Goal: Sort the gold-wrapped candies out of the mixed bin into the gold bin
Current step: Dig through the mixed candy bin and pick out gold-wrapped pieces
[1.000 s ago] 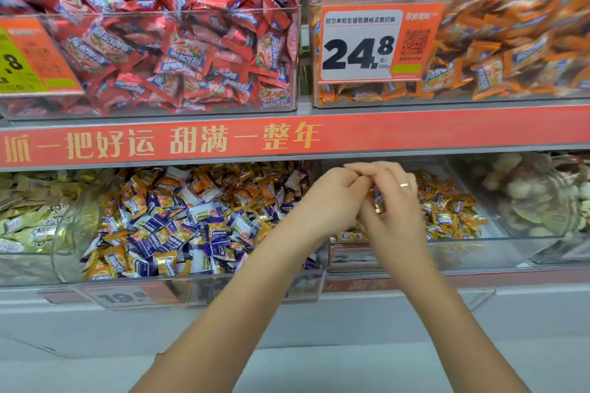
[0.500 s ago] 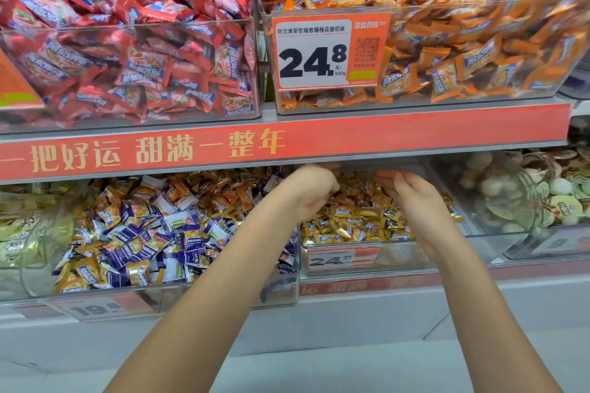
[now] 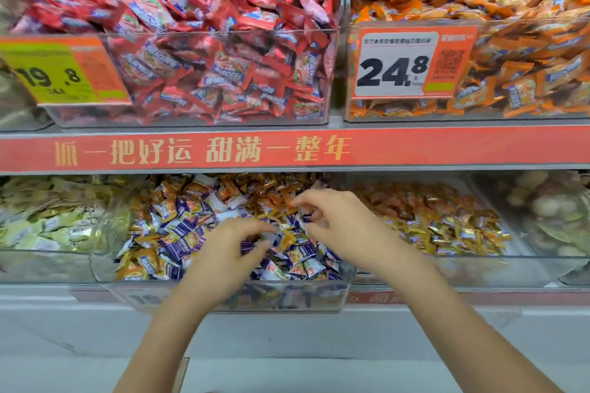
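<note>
I see the mixed bin [image 3: 105, 265] at lower centre, heaped with gold and purple-white candies [image 3: 178, 226]. Right of it, the gold bin [image 3: 523, 260] holds gold candies [image 3: 447, 226]. My two hands hover over the mix: left hand [image 3: 223, 252] fingers loosely spread, right hand [image 3: 338, 223] curled; blur hides any grip.

The lower shelf [image 3: 287, 300] carries the mixed bin [image 3: 105, 265] beside the gold bin [image 3: 510, 268].
</note>
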A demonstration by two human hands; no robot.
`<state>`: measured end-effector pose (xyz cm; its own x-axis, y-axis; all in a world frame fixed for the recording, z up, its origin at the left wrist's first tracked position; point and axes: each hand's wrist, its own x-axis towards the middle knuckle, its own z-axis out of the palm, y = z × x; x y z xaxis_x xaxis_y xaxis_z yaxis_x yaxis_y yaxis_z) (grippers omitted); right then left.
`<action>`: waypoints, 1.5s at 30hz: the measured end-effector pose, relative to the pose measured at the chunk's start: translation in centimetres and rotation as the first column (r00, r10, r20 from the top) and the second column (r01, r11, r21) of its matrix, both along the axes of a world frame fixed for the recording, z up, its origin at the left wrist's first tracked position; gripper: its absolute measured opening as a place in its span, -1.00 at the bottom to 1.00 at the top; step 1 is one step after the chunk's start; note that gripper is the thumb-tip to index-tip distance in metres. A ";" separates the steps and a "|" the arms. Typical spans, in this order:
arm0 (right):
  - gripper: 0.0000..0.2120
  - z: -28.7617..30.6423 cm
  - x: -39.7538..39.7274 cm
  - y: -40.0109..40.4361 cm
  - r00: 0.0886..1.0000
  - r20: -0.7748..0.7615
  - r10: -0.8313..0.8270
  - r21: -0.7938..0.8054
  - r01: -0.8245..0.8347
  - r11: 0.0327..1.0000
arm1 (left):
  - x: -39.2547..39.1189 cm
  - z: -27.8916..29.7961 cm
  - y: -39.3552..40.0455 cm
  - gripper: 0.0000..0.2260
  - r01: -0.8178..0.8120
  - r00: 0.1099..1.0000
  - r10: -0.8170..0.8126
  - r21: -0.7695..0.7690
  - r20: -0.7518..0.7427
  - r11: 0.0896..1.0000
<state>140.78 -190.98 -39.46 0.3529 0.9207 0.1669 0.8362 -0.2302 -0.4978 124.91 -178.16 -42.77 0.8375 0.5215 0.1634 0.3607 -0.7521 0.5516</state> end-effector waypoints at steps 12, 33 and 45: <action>-0.84 -2.4 1.0 6.5 0.991 -0.067 0.120 -0.436 -0.137 0.889 | -0.3 -1.2 0.8 -0.78 0.137 0.981 -0.116 0.131 -0.157 0.982; -0.04 -3.0 1.2 12.3 0.997 0.073 -0.027 -0.294 0.048 0.955 | -1.2 -1.9 1.1 -0.80 0.119 0.993 -0.121 0.119 0.003 0.986; -0.54 -5.1 -0.5 12.1 0.981 0.185 -0.064 -0.123 0.087 0.989 | -1.1 -1.8 1.4 -0.77 0.099 0.994 -0.101 0.051 0.035 0.994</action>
<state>140.27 -178.87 -44.56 0.3972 0.9105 0.1150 0.8870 -0.3487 -0.3026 123.82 -176.72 -44.58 0.8778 0.4263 0.2186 0.2624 -0.8096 0.5251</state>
